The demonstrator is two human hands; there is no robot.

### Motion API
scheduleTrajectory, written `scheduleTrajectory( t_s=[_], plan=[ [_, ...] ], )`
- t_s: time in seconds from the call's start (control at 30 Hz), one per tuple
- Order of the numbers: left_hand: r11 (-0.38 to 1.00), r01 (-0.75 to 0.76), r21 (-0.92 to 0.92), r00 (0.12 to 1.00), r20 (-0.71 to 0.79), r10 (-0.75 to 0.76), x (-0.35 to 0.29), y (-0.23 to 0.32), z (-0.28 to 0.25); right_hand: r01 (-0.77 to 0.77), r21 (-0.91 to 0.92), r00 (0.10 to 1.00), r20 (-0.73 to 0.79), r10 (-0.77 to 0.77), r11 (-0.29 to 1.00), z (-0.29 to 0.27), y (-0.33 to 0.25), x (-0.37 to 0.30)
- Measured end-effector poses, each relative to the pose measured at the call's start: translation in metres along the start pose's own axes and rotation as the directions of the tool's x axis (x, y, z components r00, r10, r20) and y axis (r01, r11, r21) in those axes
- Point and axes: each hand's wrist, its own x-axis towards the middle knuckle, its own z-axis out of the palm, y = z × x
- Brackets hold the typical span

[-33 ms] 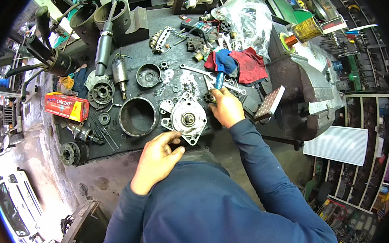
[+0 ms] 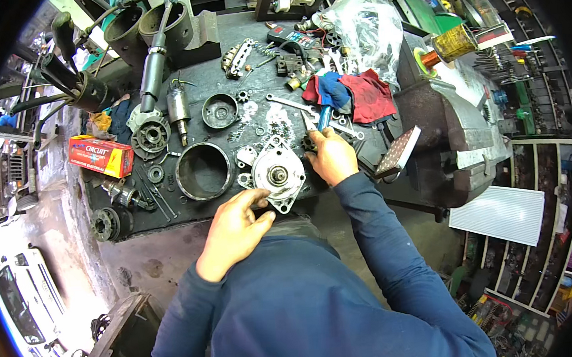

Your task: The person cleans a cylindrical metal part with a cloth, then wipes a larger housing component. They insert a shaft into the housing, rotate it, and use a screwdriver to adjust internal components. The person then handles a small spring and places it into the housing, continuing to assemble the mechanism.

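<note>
A silver, roughly diamond-shaped housing (image 2: 291, 165) lies on the bench in front of me, a shaft end standing up at its centre. My left hand (image 2: 232, 230) is at its near left edge, thumb and fingers apart, nothing between them. To the right of the housing, my right hand (image 2: 333, 156) has its fingers curled at the lower end of a tool with a blue handle (image 2: 325, 117). The tool's working end cannot be made out. Beside those fingers lies a small dark toothed part (image 2: 308, 142), partly covered.
An open metal ring (image 2: 204, 172) and a round cup (image 2: 219, 111) stand left of the housing. Farther left are a gear housing (image 2: 151, 136) and a red-yellow box (image 2: 101, 156). A wrench (image 2: 287, 101), a red-blue cloth (image 2: 368, 98) and a large vise (image 2: 444, 142) are to the right.
The view has shifted slightly. My right hand has moved a touch left over the blue handle's end, and my left fingers are slightly higher beside the housing.
</note>
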Motion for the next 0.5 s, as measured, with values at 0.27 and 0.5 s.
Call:
scheduleTrajectory(
  t_s=[0.27, 0.5],
  plan=[
    [0.991, 0.017, 0.132, 0.990, -0.142, 0.002, 0.029, 0.005, 0.020, -0.084, 0.365, 0.995, -0.017, 0.097, 0.927, -0.023, -0.015, 0.020],
    [0.997, 0.004, -0.072, 0.970, -0.244, -0.022, 0.033, -0.008, 0.024, 0.249, 0.536, 0.943, 0.055, -0.328, 0.807, -0.046, -0.052, -0.010]
  ],
)
